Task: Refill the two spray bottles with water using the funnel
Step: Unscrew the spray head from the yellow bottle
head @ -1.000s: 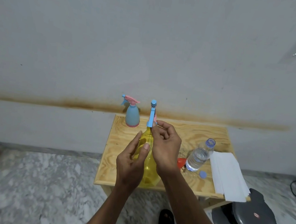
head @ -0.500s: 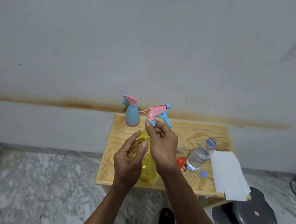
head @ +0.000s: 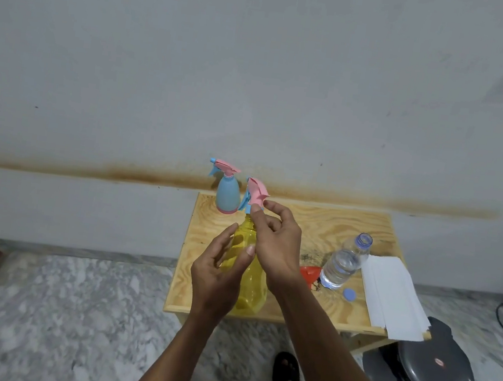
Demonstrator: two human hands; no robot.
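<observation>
Right hand pinched the pink-and-blue spray head at its collar, fingertips closed on it, atop the yellow spray bottle. Left hand cupped the yellow bottle's left side, thumb on the front, fingers partly spread; loose hold, bottle visible through the gap. Yellow bottle stood upright near the front edge of the small wooden table; could not tell if the head was fully seated on the neck. Blue spray bottle stood at the table's back left, trigger head on, just behind the yellow one. Red funnel lay right of the right wrist, touching or just beside the open water bottle. Blue cap lay near that bottle's base. White paper sheets overhung the right edge. Dark grey lidded object sat on the marble floor.
</observation>
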